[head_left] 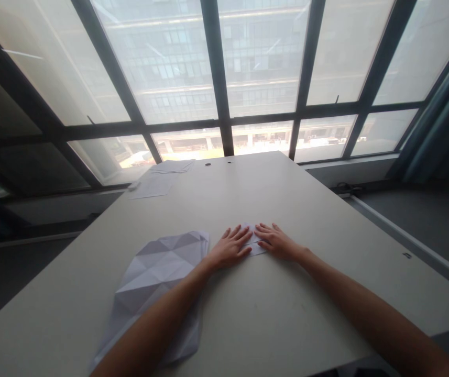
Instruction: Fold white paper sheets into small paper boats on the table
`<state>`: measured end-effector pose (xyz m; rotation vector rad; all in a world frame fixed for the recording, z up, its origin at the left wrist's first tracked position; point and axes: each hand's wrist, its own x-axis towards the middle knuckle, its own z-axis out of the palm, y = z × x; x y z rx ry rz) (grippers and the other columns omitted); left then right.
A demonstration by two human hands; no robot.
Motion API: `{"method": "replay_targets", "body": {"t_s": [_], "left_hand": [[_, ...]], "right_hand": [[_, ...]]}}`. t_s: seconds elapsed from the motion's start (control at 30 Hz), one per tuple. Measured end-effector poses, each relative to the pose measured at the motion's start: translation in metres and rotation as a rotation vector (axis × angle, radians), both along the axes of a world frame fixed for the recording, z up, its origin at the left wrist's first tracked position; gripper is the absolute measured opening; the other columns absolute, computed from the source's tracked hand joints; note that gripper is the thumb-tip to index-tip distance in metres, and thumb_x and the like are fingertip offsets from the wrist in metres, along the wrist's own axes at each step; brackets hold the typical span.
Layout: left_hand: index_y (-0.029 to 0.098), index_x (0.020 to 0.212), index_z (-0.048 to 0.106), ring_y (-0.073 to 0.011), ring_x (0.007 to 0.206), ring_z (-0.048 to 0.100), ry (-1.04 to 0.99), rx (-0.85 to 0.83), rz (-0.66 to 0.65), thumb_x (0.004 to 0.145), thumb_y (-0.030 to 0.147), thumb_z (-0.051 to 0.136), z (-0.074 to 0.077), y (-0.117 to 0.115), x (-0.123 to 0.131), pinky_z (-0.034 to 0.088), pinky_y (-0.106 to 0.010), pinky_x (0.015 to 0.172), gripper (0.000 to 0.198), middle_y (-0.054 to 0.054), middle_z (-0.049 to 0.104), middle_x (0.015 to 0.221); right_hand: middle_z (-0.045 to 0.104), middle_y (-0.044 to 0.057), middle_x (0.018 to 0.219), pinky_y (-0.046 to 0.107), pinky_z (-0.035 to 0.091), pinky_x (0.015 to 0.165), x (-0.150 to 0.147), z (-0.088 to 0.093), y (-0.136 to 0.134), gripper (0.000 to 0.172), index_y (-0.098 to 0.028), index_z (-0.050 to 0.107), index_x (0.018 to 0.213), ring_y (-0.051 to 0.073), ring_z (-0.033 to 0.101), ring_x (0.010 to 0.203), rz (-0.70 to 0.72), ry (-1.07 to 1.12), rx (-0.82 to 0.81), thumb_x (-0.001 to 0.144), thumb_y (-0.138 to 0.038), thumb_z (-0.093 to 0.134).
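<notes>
I am logging my left hand and right hand resting, fingers spread, on a small, already folded paper between them; a larger creased sheet is lying unfolded left of the fingers.

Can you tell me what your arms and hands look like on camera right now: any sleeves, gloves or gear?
The left forearm and right forearm are bare, with no sleeves, watch or cables showing. The left hand and right hand wear no gloves, and no rings are visible.
</notes>
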<state>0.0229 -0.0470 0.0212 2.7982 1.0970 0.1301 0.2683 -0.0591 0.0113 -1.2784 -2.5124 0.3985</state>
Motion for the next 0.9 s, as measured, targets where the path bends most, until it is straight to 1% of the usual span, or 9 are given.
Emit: {"method": "replay_targets", "body": {"t_s": [0.2,0.6,0.9], "left_hand": [[0.036,0.152,0.016,-0.0251,0.148,0.009,-0.003,-0.005,0.004,0.097,0.062,0.022,0.0004,-0.0001,0.0002,0.009,-0.049,0.117,0.062,0.002,0.014,0.160],[0.035,0.152,0.018,-0.0254,0.147,0.011,-0.017,0.001,0.005,0.097,0.060,0.025,0.0006,-0.0007,0.0003,0.010,-0.049,0.118,0.061,0.001,0.017,0.159],[0.035,0.152,0.017,-0.0253,0.147,0.010,-0.004,0.000,0.002,0.097,0.060,0.025,0.0012,-0.0007,0.0006,0.011,-0.049,0.117,0.061,0.001,0.016,0.160]], "right_hand": [[0.029,0.009,0.155,0.053,0.011,0.116,0.0001,0.0003,0.0000,0.054,-0.025,0.035,0.148,0.024,0.021,0.145,-0.003,0.003,-0.020,0.097,-0.046,0.038],[0.030,0.008,0.155,0.053,0.013,0.116,-0.0004,0.0018,-0.0014,0.053,-0.027,0.036,0.147,0.024,0.022,0.145,-0.006,-0.001,-0.007,0.097,-0.043,0.039],[0.030,0.008,0.155,0.052,0.013,0.116,0.0004,-0.0012,-0.0004,0.054,-0.026,0.036,0.147,0.023,0.023,0.145,-0.002,0.005,0.007,0.097,-0.044,0.040]]}}
